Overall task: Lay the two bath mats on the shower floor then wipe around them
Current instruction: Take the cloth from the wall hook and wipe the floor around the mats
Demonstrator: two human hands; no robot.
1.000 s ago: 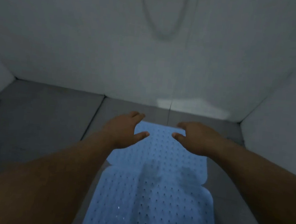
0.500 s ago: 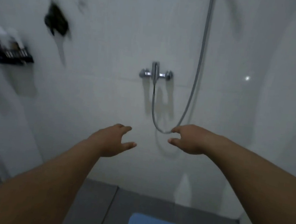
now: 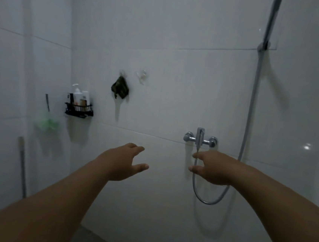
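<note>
Currently our left hand (image 3: 119, 163) and right hand (image 3: 211, 170) hover spread and empty before the tiled wall; bath mats out of view. We should fetch the dark cloth (image 3: 120, 87), then wipe without shifting mats.

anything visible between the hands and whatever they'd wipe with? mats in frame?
Mats are out of frame. Left hand and right hand hang open and empty before the wall; nothing lies between the left hand and the dark cloth on its hook.
</note>
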